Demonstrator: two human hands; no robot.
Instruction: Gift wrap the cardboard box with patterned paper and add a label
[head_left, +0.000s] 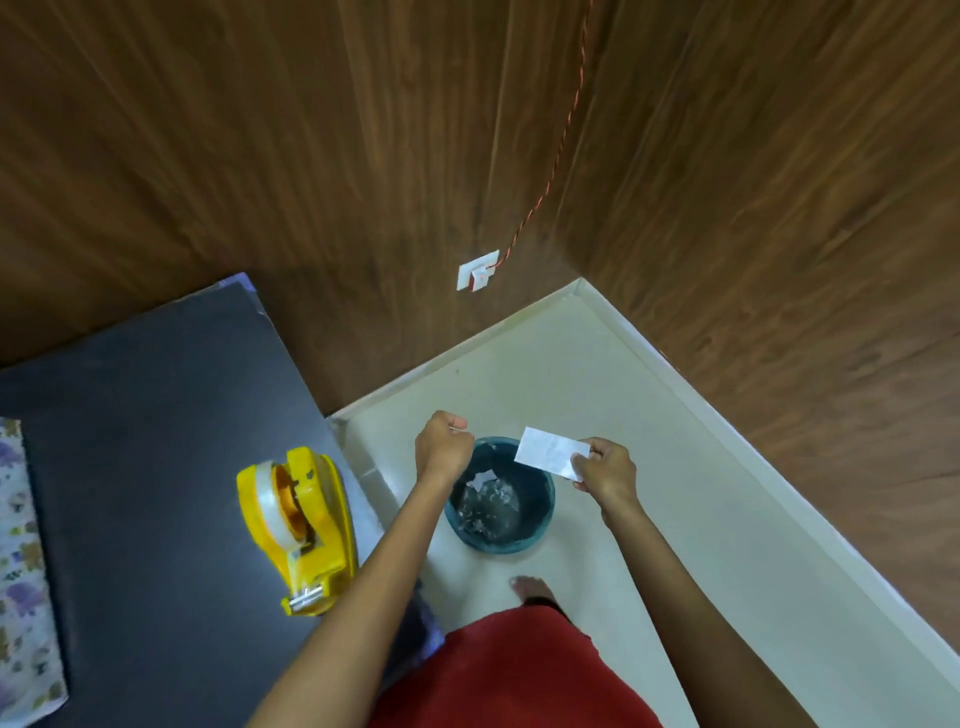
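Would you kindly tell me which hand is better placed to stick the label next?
Right, probably: the right hand pinches the white label in its fingers over the bin, while the left hand is curled round a thin pale sliver.

**Inspector:** Grips, counted?
**Clerk:** Two. One left grip, one right grip, both near the centre.
**Inspector:** Paper goods?
**Clerk:** One white label. One sheet of patterned paper, at the left edge and only partly in view. One white scrap can be counted in the bin; the rest of what lies in there is too blurred to count.
**Inspector:** Bins?
**Clerk:** One bin, on the floor.
**Inspector:** Tape?
**Clerk:** One yellow tape dispenser, holding one tape roll.
**Inspector:** Furniture and fittings?
**Clerk:** One dark tabletop on the left. One wall socket on the far wall, with one twisted cord.
**Inspector:** Feet?
**Clerk:** One foot showing.
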